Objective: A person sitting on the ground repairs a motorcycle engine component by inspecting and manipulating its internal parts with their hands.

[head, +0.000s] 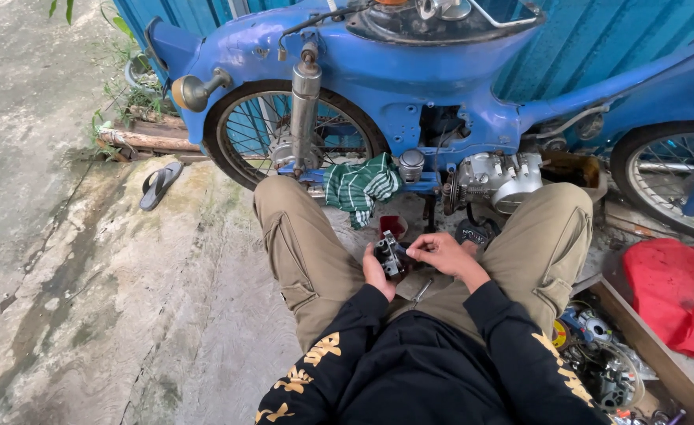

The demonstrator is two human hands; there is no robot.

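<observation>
The person squats on the concrete floor [126, 299] facing a blue motorbike [410, 71], knees spread so the work sits low between them and close to the eyes. The left hand [377, 274] is closed around a small dark metal part [390, 253], cupping it from below and behind so its upper face tilts up toward the camera. That grip steadies the part and leaves its top free. The right hand [440, 253] comes in from the side with fingers pinched at the part's edge; whether it holds something tiny there or only touches the metal is too small to tell. The part itself sits in front of the lap, between the thighs and just short of the bike's frame.

Things lie within arm's reach, which suits a job done squatting. A small red cup [392, 225] stands on the floor just beyond the hands, below the engine [495, 177]. A green striped rag [359, 187] hangs on the frame beside the rear wheel [284, 130], handy for wiping. To the right, a wooden box [646, 346] holds a jumble of metal bits, with a red cloth [673, 295] just past it. A sandal [160, 185] lies well off to the left.
</observation>
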